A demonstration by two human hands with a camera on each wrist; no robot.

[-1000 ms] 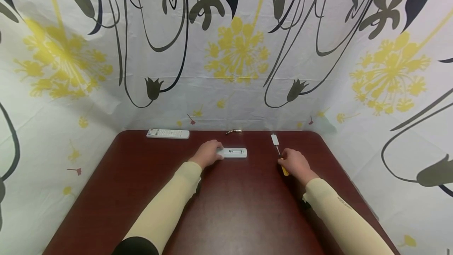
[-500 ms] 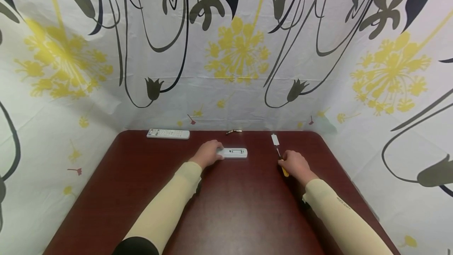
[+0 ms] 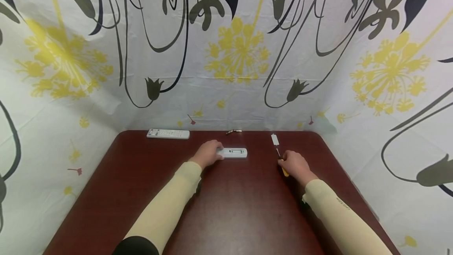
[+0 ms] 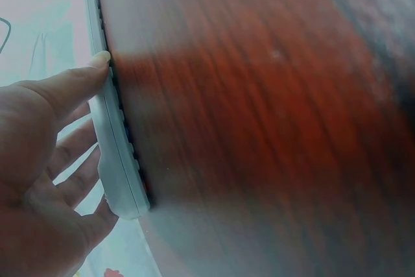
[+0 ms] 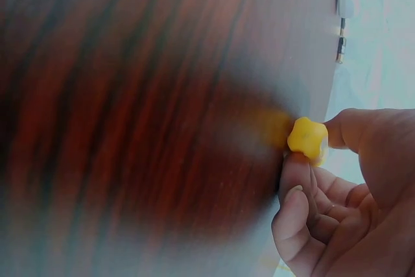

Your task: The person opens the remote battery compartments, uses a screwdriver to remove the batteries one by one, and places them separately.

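Note:
A white remote control (image 3: 234, 152) lies across the table with its buttons down, its battery slot uncovered on top. My left hand (image 3: 207, 153) grips its left end; in the left wrist view the thumb and fingers hold opposite edges of the remote (image 4: 120, 154). At the right, my right hand (image 3: 296, 163) pinches a screwdriver with a yellow handle (image 3: 284, 171). Its thin shaft points away toward a small white cover (image 3: 275, 139), and I cannot tell whether the tip touches it. The right wrist view shows the yellow handle's end (image 5: 308, 137) between thumb and fingers.
Another white remote (image 3: 168, 133), buttons up, lies at the back left edge of the dark red table (image 3: 226, 207). Small metallic batteries (image 3: 233, 131) lie at the back edge, behind the held remote. Floral-patterned cloth (image 3: 237, 101) rises around the table's back and sides.

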